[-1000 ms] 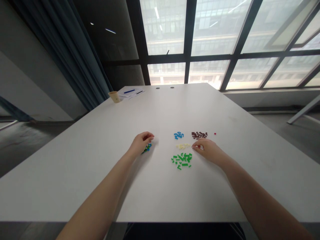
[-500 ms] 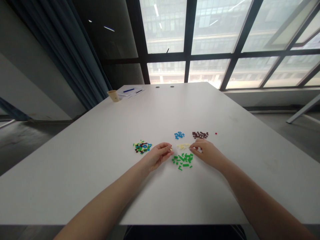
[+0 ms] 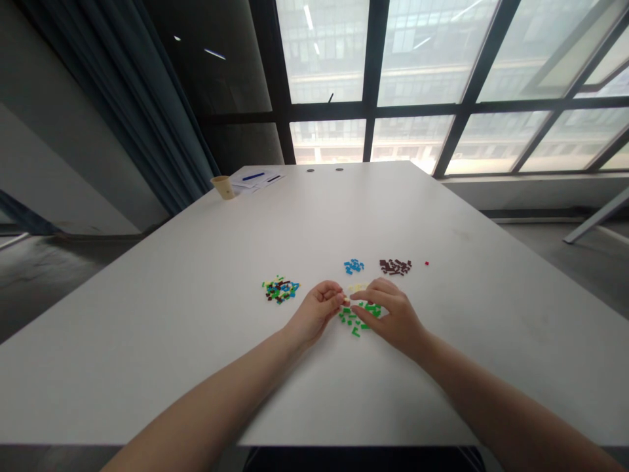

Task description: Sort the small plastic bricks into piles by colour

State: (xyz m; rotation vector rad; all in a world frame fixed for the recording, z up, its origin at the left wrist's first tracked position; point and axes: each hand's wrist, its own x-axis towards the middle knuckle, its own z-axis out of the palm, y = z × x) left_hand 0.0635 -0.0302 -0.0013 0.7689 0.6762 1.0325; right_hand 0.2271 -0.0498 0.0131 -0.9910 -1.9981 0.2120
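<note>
My left hand (image 3: 320,309) pinches a small pale yellow brick (image 3: 346,299) at its fingertips. Close on its right, my right hand (image 3: 388,311) has thumb and forefinger apart, the tips just beside that brick. Under and in front of the right hand lies a pile of green bricks (image 3: 350,321), partly covered. A pale yellow pile (image 3: 357,287) shows behind the fingers, also partly hidden. Farther back are a blue pile (image 3: 354,266) and a dark brown pile (image 3: 395,267). To the left of my left hand sits a mixed-colour pile (image 3: 280,290).
A single red brick (image 3: 426,263) lies right of the brown pile. At the far left of the white table (image 3: 314,223) stand a paper cup (image 3: 224,188) and papers (image 3: 250,182) with a blue pen (image 3: 253,176). Windows rise behind the table.
My right hand has moved left from the pale yellow pile to my left hand's fingertips, its thumb and forefinger now apart. My left hand has shifted slightly right, still pinching the brick.
</note>
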